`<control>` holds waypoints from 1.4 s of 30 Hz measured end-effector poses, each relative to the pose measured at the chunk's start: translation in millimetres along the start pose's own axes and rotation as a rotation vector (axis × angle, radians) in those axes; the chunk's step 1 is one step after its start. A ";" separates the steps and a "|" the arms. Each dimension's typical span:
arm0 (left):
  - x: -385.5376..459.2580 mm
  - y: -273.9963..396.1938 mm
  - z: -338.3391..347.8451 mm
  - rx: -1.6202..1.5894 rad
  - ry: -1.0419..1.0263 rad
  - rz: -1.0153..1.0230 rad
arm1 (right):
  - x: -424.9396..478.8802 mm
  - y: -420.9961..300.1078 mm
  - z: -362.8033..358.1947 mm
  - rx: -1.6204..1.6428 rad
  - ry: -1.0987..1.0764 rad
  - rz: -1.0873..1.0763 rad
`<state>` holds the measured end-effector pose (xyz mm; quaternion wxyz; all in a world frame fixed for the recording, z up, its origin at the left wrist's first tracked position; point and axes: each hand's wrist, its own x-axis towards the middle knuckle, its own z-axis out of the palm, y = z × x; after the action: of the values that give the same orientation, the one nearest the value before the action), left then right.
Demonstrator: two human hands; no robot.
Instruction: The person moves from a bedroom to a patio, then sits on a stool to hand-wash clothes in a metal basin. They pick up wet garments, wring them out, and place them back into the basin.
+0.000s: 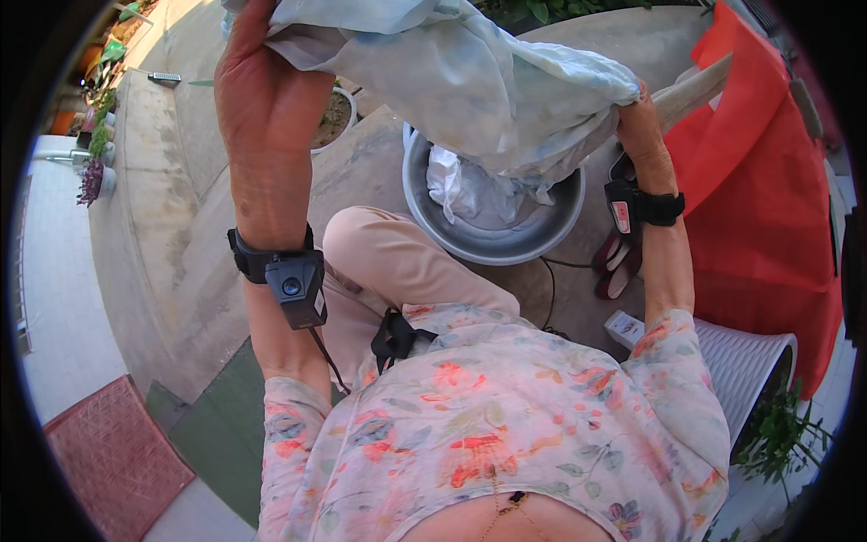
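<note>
A large pale, thin cloth (433,88) is stretched between my two raised hands at the top of the view. My left hand (274,95) grips its left end, with some fingers cut off by the picture's upper edge. On the other side my right hand (643,132) clutches a bunched corner. The cloth hangs over a round metal basin (498,251) on the ground and hides its far part. Inside the basin lies crumpled white fabric (450,186); whether it joins the held cloth, I cannot tell.
A red cloth (758,271) hangs at the right, near a pair of shoes (618,267) and a small white box (624,328). A white ribbed planter (745,352) stands beside my right arm. Beyond my left wrist is a soil-filled pot (335,118). A dark cable (552,284) runs by the basin.
</note>
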<state>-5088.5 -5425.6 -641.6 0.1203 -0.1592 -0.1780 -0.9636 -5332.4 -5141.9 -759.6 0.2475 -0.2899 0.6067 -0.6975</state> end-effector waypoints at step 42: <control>-82.2 -124.5 -165.1 0.744 1.026 -0.621 | 31.5 -151.5 87.9 -0.853 -0.401 -0.243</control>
<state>-5092.3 -5361.2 -854.5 -0.0448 0.4252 -0.4535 -0.7820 -5291.8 -5204.2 -597.9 0.1354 -0.5629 0.7406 -0.3411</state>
